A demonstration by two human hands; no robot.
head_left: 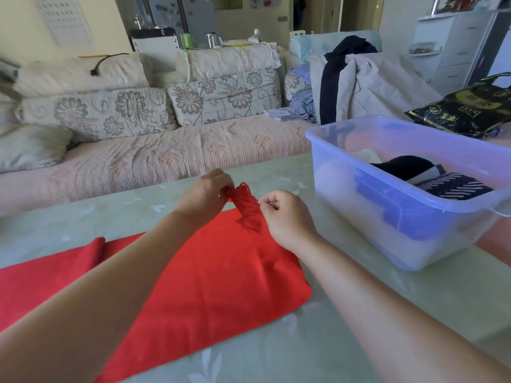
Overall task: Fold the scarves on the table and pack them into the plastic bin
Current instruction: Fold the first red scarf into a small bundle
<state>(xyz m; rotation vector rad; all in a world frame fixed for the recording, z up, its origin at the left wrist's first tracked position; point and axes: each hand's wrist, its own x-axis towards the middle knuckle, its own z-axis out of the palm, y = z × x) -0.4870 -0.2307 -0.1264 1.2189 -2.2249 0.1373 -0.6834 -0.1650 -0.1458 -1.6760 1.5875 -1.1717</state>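
A red scarf [210,277] lies spread flat across the pale green table [345,335], running from the left edge to the middle. Its fringed end [246,205] is bunched up at the far side and lifted a little off the cloth. My left hand [204,194] pinches the top of that fringe. My right hand [287,217] pinches its right side with curled fingers. The clear plastic bin [367,217] stands to the right on the table, holding a dark folded scarf [406,165] and a dark striped one [453,186].
A floral sofa [166,150] with cushions runs behind the table. Clothes are piled on a chair [359,81] at the back right. A black and yellow plastic bag [467,109] lies behind the bin. White drawers stand at the far right.
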